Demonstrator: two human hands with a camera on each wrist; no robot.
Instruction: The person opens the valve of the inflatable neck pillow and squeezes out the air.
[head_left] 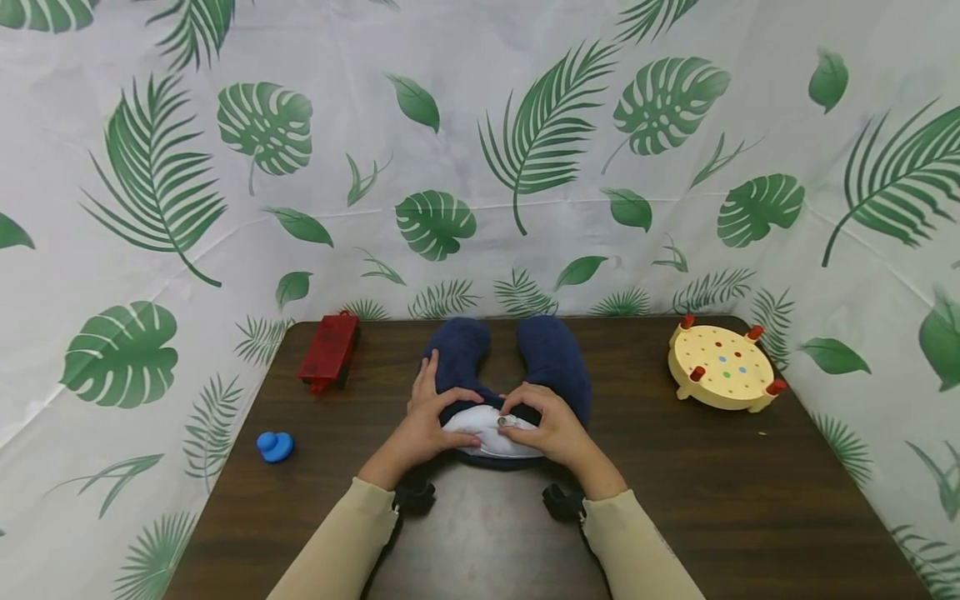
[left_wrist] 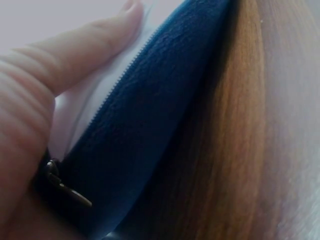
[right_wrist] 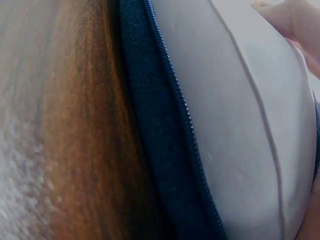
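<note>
A navy U-shaped neck pillow [head_left: 551, 354] lies on the table, its two ends pointing away from me. Along its near curve the zipper [left_wrist: 125, 72] is undone, and a smooth white inner cushion [head_left: 480, 446] bulges through the gap. A small round fitting [head_left: 502, 422] shows on the white surface. My left hand [head_left: 427, 421] rests on the pillow's left side, fingers spread over the navy cover and thumb along the white. My right hand [head_left: 555, 429] pinches the white cushion, thumb and index finger on either side of the fitting. The zipper pull [left_wrist: 70, 190] hangs below my left thumb.
On the brown wooden table [head_left: 637, 517], a red box-like toy [head_left: 328, 350] stands at the back left. A blue knobbed piece [head_left: 274, 447] lies nearer on the left. At the back right sits a round cream pegged toy [head_left: 720, 367] with red tips. Leaf-patterned cloth [head_left: 465, 167] surrounds the table.
</note>
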